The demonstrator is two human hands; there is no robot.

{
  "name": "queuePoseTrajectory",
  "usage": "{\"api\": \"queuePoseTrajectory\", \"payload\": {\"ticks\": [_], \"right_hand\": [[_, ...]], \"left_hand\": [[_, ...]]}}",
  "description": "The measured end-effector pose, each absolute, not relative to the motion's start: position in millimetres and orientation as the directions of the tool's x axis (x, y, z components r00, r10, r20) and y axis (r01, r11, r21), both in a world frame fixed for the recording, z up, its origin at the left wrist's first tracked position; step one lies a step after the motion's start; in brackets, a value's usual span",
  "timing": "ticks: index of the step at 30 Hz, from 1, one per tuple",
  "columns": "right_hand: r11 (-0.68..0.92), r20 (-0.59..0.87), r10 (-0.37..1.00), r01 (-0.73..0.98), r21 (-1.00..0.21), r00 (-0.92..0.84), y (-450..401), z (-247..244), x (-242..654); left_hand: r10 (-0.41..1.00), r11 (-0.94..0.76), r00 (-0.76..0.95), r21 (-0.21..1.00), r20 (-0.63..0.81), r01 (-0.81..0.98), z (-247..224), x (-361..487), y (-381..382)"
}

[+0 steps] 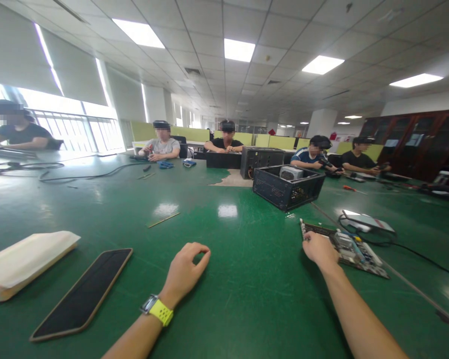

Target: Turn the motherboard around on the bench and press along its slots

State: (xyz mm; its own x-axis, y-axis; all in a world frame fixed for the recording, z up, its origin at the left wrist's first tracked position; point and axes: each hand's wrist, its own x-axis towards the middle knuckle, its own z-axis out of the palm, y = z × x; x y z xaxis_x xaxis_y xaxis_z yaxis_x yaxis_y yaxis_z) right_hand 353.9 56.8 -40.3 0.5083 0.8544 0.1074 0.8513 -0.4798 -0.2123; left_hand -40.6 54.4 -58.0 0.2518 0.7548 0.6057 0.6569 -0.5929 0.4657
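Observation:
My right hand (pixel 321 249) is closed at the near left corner of a motherboard (pixel 355 245), which lies on the green table. Its fingertips are mostly hidden behind the hand. My left hand (pixel 185 269), with a yellow-green watch band (pixel 160 311) at the wrist, rests low over the table. Its thumb and forefinger curl together into a loop; anything small between the tips cannot be made out. Beyond the motherboard stands an open black computer case (pixel 275 189) with a grey power supply (pixel 291 173) in it.
Left of me lie a dark rimmed mat (pixel 88 291) and a pale wrapped block (pixel 26 259). A thin stick (pixel 163 220) lies ahead. A grey device (pixel 370 221) with black cables is right of the motherboard, and an orange screwdriver (pixel 349 188) farther back. Several people sit along the far side.

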Motion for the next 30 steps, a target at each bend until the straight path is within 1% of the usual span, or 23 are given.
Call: {"api": "queuePoseTrajectory", "payload": {"ticks": [3,6,8,11,15,17,19,21,22,24,25,26,28,29,30], "right_hand": [[-0.454,0.153,0.856,0.86,-0.233,0.494,59.5,-44.1,354.5],[-0.361,0.225,0.869,0.876,-0.32,0.44,62.8,-49.1,353.8],[-0.3,0.246,0.882,0.882,-0.364,0.402,63.7,-51.6,351.8],[-0.289,0.233,0.891,0.883,-0.37,0.389,61.3,-50.7,345.6],[-0.295,0.175,0.91,0.883,-0.365,0.376,52.3,-37.7,331.2],[-0.271,0.16,0.92,0.876,-0.399,0.358,46.0,-28.5,319.1],[-0.205,0.139,0.942,0.852,-0.482,0.305,38.4,-20.9,300.7],[-0.102,0.093,0.975,0.774,-0.625,0.203,28.1,-16.9,275.0],[-0.05,0.059,0.99,0.7,-0.712,0.13,21.6,-16.3,259.9],[0.015,-0.007,0.999,0.468,-0.884,-0.046,5.9,-16.3,228.2],[0.016,-0.035,0.989,0.35,-0.937,-0.14,-2.7,-16.2,213.3],[0.029,-0.04,0.962,0.247,-0.969,-0.27,-11.3,-15.9,200.0],[0.063,0.003,0.851,0.098,-0.993,-0.524,-25.2,-13.8,181.1],[0.096,0.042,0.801,0.059,-0.994,-0.598,-29.3,-12.4,176.2],[0.154,0.086,0.782,0.057,-0.986,-0.618,-30.6,-11.1,174.5]], "left_hand": [[0.754,-0.596,0.254,0.468,0.606,0.653,-58.1,-40.4,54.1],[0.759,-0.593,0.258,0.471,0.598,0.654,-57.6,-39.9,53.6],[0.762,-0.591,0.261,0.47,0.593,0.656,-57.0,-39.5,53.5],[0.762,-0.592,0.264,0.471,0.591,0.655,-56.2,-38.6,53.4],[0.763,-0.593,0.269,0.474,0.587,0.651,-55.3,-36.8,52.8],[0.762,-0.597,0.274,0.473,0.587,0.648,-55.1,-35.6,52.3],[0.762,-0.598,0.278,0.473,0.584,0.647,-55.2,-34.5,51.8],[0.764,-0.598,0.281,0.473,0.581,0.647,-55.7,-33.8,51.6],[0.764,-0.598,0.282,0.474,0.58,0.647,-55.9,-33.5,51.6],[0.762,-0.605,0.292,0.473,0.578,0.641,-56.4,-33.2,51.6],[0.759,-0.61,0.298,0.473,0.579,0.635,-56.6,-33.0,51.6],[0.755,-0.618,0.306,0.473,0.58,0.628,-56.8,-32.7,51.6],[0.742,-0.641,0.338,0.468,0.578,0.608,-57.0,-32.1,51.5],[0.735,-0.654,0.36,0.463,0.575,0.598,-57.1,-31.7,51.3],[0.729,-0.665,0.384,0.456,0.566,0.591,-57.3,-31.3,51.2]]}}
